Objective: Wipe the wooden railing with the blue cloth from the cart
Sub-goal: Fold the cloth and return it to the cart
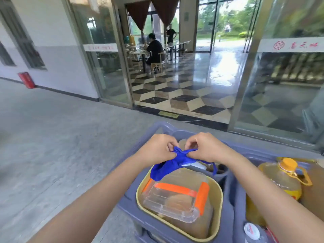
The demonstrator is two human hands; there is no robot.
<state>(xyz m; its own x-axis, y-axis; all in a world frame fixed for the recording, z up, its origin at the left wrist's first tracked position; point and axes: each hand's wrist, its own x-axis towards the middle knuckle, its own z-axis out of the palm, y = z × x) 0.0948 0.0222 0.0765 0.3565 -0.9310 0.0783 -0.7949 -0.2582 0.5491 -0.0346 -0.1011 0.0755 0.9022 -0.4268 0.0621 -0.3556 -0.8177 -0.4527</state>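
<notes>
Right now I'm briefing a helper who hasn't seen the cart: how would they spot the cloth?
Find the grey cart before the glass doorway. Above its yellow tub, the left hand and right hand pinch the blue cloth, the only deep-blue, soft thing there.

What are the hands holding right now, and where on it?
Both hands, left and right, pinch the blue cloth by its bunched top edge; the rest hangs over the cart.

Two hands, left (157, 149) and right (206, 148); one blue cloth (168, 165); one cart (233, 155); one yellow tub (216, 207); one clear box (175, 199); one oil bottle (280, 179); one red box (27, 80) by the wall; two people indoors, seated (155, 50) and standing (171, 35).
</notes>
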